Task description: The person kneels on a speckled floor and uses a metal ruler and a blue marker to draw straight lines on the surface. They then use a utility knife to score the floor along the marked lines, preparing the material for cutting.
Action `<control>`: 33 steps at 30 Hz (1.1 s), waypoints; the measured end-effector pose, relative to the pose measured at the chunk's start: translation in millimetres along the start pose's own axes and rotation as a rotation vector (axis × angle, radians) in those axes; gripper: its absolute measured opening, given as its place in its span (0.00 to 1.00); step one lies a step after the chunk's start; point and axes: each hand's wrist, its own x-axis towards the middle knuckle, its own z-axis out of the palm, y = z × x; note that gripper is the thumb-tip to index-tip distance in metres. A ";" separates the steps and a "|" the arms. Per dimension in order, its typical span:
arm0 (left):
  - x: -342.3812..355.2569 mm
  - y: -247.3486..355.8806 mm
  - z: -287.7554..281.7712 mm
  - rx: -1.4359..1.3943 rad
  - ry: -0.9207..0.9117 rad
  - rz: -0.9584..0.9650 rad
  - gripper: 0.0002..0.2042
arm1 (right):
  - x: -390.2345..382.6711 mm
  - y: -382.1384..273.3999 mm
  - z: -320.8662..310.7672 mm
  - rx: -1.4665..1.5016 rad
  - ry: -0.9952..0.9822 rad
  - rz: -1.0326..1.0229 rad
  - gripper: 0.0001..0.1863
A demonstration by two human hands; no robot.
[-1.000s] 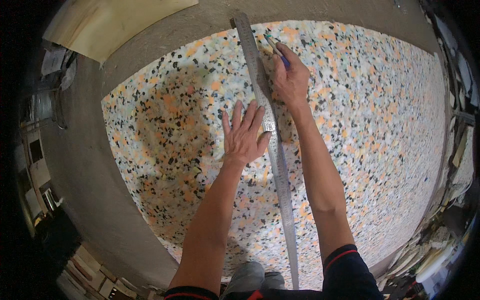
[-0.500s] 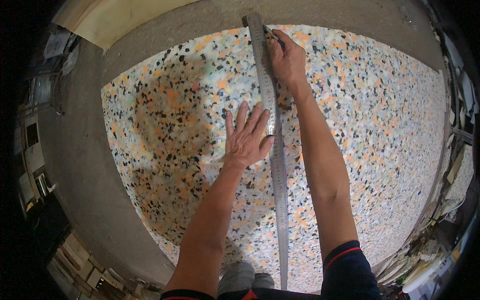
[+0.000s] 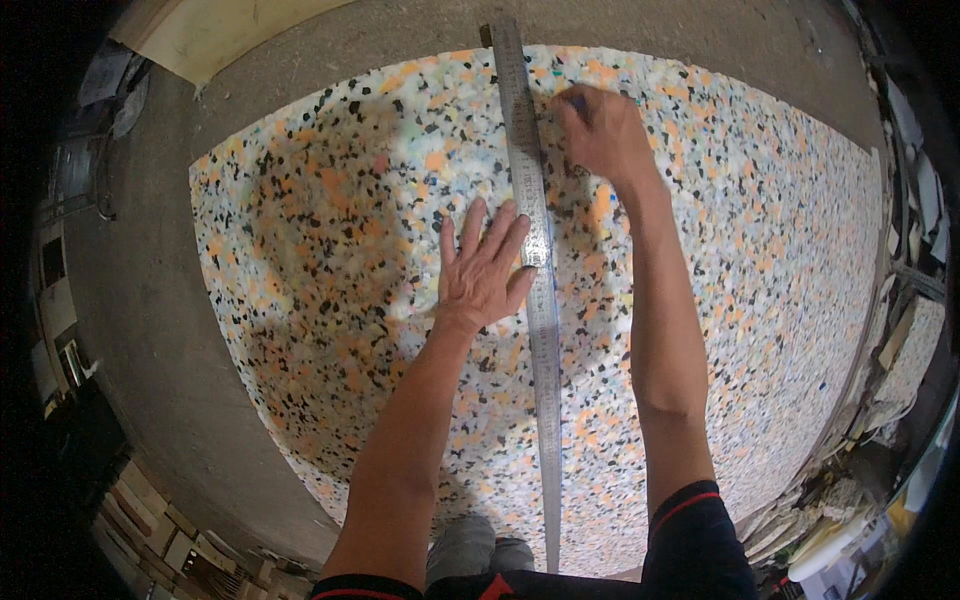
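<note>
A large sheet of speckled rebond foam, white with orange and black flecks, lies before me. A long metal ruler runs across it from near my body past the far edge. My left hand lies flat with fingers spread, its thumb and fingertips at the ruler's left edge. My right hand is closed around a pen right of the ruler, apart from it. Only a dark blue bit of the pen shows; motion blurs the fingertips. A thin blue line follows the ruler's right edge.
Grey concrete floor surrounds the sheet. A pale yellowish block stands at the far left. Foam offcuts and scraps line the right side. Wood pieces lie at the lower left.
My right hand has moved right and nearer to me, away from the ruler's far end, with the pen. My left hand keeps its place on the ruler.
</note>
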 end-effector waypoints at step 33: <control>2.5 -1.0 3.3 0.141 0.105 0.039 0.34 | -173.7 -5.1 -13.0 0.560 0.287 0.231 0.14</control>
